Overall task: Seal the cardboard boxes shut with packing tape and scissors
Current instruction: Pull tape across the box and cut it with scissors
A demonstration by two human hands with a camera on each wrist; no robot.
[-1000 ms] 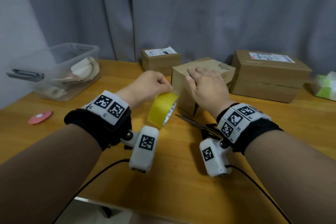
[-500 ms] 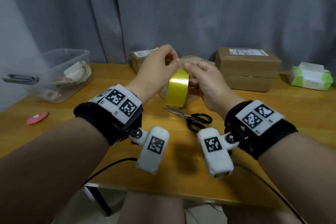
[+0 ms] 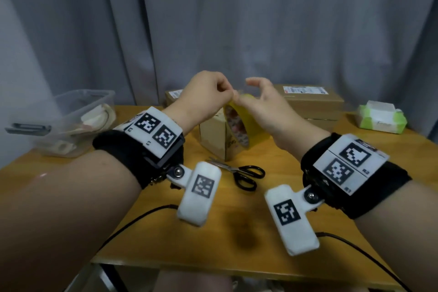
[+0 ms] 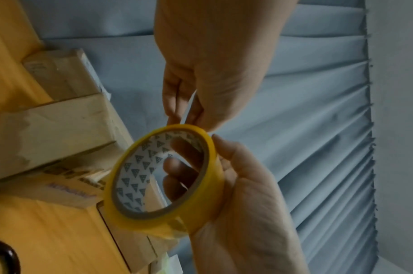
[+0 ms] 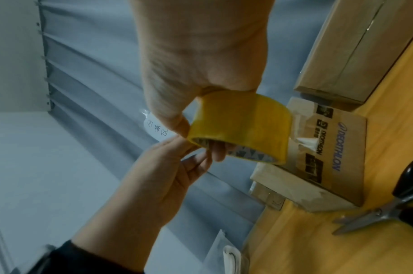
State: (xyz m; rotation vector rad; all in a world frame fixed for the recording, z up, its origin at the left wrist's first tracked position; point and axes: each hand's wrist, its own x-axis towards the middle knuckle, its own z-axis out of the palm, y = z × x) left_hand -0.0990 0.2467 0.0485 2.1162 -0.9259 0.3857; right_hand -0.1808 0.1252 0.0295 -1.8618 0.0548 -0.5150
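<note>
Both hands are raised above the desk [image 3: 166, 239] with the yellow tape roll [image 3: 246, 130] held between them. The right hand [image 3: 267, 111] carries the roll: in the left wrist view its fingers [image 4: 177, 166] pass through the core while the thumb lies over the outer yellow band, so it is curled round the roll. The left hand [image 3: 203, 99] meets the roll at its upper rim, thumb and fingertips brought together in a pinch there; whether a loose tape end sits between them is too small to tell. Just below the roll a small cardboard box [image 3: 213, 135] with printed lettering stands on the desk, with torn pale patches on its side in the right wrist view. The black-handled scissors [image 3: 241, 173] lie flat on the desk, near that box's front and apart from both hands. A larger flat box [image 3: 312, 104] with a shipping label sits behind to the right, another small box [image 3: 171, 97] behind to the left. A clear plastic tub [image 3: 78, 121] rests at the desk's left edge
</note>
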